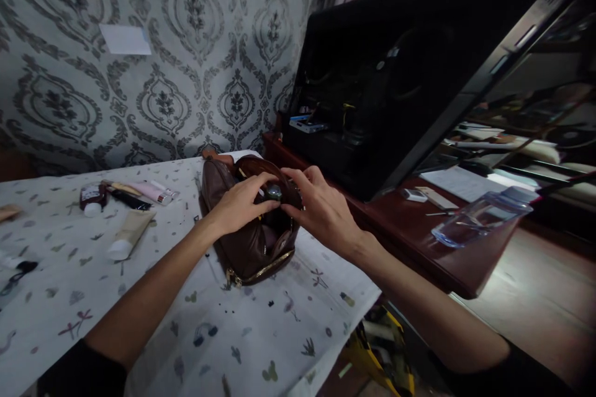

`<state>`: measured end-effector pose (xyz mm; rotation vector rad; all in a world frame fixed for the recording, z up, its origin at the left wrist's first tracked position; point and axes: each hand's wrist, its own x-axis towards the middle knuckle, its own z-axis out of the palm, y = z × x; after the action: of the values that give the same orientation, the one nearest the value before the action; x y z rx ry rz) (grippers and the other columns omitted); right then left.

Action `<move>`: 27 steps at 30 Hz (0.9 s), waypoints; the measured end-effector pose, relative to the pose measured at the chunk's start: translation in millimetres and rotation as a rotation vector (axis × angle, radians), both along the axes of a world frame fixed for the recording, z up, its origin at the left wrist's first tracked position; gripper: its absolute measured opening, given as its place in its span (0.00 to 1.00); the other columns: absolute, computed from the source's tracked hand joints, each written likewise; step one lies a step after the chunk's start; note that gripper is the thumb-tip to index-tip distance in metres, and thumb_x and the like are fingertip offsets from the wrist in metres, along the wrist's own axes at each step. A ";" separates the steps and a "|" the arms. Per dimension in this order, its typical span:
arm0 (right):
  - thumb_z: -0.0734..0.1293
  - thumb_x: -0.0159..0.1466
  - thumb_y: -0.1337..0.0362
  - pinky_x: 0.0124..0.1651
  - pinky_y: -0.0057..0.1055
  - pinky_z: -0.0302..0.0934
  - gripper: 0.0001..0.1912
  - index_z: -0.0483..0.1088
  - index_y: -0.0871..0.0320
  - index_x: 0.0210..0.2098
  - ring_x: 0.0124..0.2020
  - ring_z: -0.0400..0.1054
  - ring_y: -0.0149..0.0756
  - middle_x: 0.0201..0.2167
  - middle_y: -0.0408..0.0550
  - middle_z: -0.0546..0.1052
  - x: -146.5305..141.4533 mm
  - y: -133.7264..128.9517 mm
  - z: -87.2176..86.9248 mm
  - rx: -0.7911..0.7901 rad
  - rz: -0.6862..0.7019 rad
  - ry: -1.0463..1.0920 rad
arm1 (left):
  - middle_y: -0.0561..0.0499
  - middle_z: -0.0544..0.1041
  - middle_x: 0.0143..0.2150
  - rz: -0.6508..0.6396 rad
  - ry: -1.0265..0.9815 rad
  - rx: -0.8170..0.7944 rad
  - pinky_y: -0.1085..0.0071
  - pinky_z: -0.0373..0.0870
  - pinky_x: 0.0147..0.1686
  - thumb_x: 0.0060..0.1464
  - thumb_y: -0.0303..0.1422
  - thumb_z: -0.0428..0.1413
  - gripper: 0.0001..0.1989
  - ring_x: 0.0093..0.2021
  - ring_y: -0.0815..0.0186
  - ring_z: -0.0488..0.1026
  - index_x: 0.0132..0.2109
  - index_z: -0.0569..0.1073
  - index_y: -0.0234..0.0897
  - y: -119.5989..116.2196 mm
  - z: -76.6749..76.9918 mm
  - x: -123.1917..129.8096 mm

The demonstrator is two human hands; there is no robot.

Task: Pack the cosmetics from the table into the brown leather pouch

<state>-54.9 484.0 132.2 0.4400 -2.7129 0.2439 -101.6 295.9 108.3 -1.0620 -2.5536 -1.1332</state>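
Note:
A brown leather bag (233, 239) with gold zips stands unzipped on the patterned white tablecloth (242, 341). Both my hands are at its mouth. The curved fingers and thumb of my left hand (239, 203) close around a small, round, dark greenish, shiny thing (274, 192) whose kind I cannot make out. Opposite it, my right hand (321, 208) bends over the bag's right rim, its thumb and fingertips beside the same thing. Whether the right fingers grip it or the rim is unclear. The inside of the bag is dark and partly hidden by my hands.
To the left lie a beige tube (130, 234), a dark bottle with a white cap (92, 198), and a pink tube (149, 191) among other slim items. A large black screen (386, 87) leans over the red-brown desk (395, 229), where a clear bottle (482, 217) lies.

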 end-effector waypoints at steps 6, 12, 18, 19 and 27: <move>0.63 0.63 0.67 0.38 0.34 0.64 0.29 0.59 0.57 0.63 0.36 0.70 0.40 0.45 0.53 0.73 -3.3 2.3 -6.5 -0.123 0.033 0.018 | 0.50 0.79 0.45 0.119 -0.001 -0.015 0.66 0.69 0.46 0.60 0.36 0.56 0.09 0.46 0.60 0.76 0.45 0.72 0.39 6.1 -4.8 -9.7; 0.61 0.63 0.68 0.35 0.33 0.63 0.25 0.63 0.57 0.60 0.34 0.69 0.39 0.45 0.53 0.73 -4.5 3.4 -12.8 -0.179 0.070 0.067 | 0.49 0.78 0.44 0.106 -0.010 -0.095 0.66 0.68 0.46 0.63 0.35 0.53 0.08 0.46 0.60 0.76 0.46 0.69 0.38 7.5 0.2 -22.4; 0.60 0.62 0.69 0.35 0.33 0.62 0.25 0.65 0.57 0.59 0.35 0.69 0.38 0.46 0.53 0.73 -3.7 5.4 -12.9 -0.173 0.088 0.077 | 0.43 0.79 0.46 0.125 0.110 -0.514 0.61 0.69 0.45 0.66 0.37 0.50 0.13 0.49 0.50 0.76 0.53 0.66 0.37 17.0 23.8 -8.0; 0.60 0.62 0.69 0.35 0.33 0.62 0.25 0.66 0.57 0.59 0.34 0.69 0.38 0.45 0.53 0.73 -3.6 5.9 -12.8 -0.171 0.091 0.079 | 0.42 0.79 0.46 0.144 0.120 -0.551 0.60 0.69 0.45 0.66 0.38 0.50 0.13 0.50 0.49 0.77 0.54 0.66 0.38 19.9 26.0 -4.4; 0.60 0.62 0.70 0.35 0.32 0.61 0.23 0.68 0.57 0.57 0.33 0.68 0.36 0.43 0.52 0.74 -3.5 7.8 -15.9 -0.186 0.092 0.115 | 0.41 0.79 0.47 0.260 0.174 -0.640 0.60 0.71 0.42 0.68 0.36 0.47 0.15 0.48 0.49 0.78 0.58 0.66 0.37 33.7 20.3 10.6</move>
<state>-58.5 491.8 116.3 0.5085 -2.5324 0.4763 -91.0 329.6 128.7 -0.8366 -2.8560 -0.1417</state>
